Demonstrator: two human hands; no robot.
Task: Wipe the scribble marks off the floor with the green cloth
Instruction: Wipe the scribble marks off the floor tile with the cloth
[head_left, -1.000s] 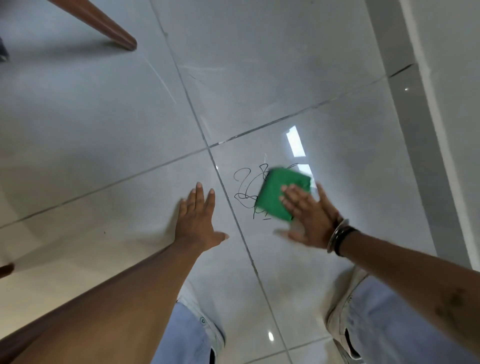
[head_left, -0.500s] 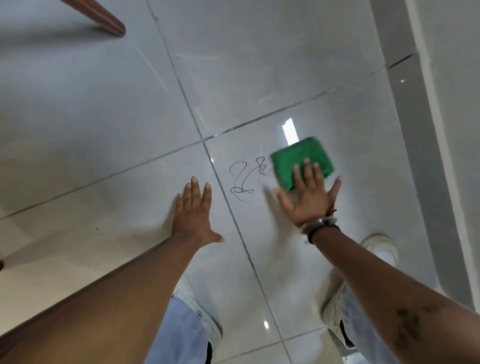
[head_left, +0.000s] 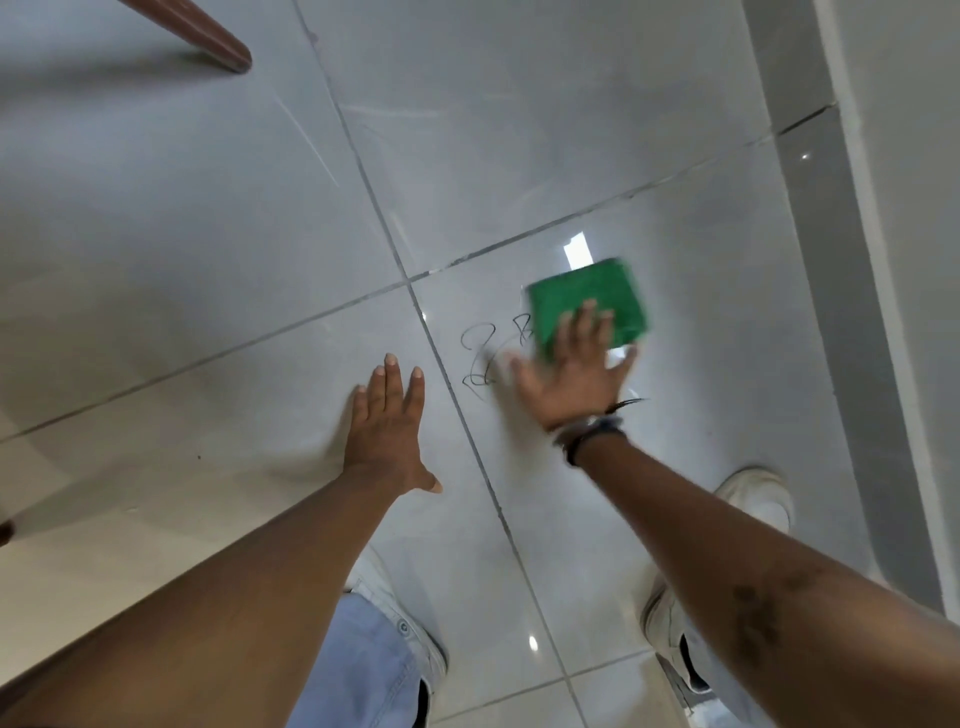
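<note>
A folded green cloth (head_left: 587, 299) lies flat on the glossy grey tiled floor (head_left: 208, 234). My right hand (head_left: 574, 379) presses on its near edge with fingers spread; the hand is motion-blurred. Black scribble marks (head_left: 480, 356) show on the tile just left of the cloth and the hand, right of a grout line. My left hand (head_left: 387, 421) rests flat on the neighbouring tile, fingers apart, holding nothing.
A brown wooden furniture leg (head_left: 208, 39) touches the floor at the top left. A grey skirting and wall (head_left: 841, 260) run down the right side. My knees in light blue jeans (head_left: 363, 660) and white shoes (head_left: 758, 499) are at the bottom.
My right hand has slid the cloth from over the scribble's right part up and to the right, then slightly back. Part of the scribble under it has gone. My left hand stayed planted.
</note>
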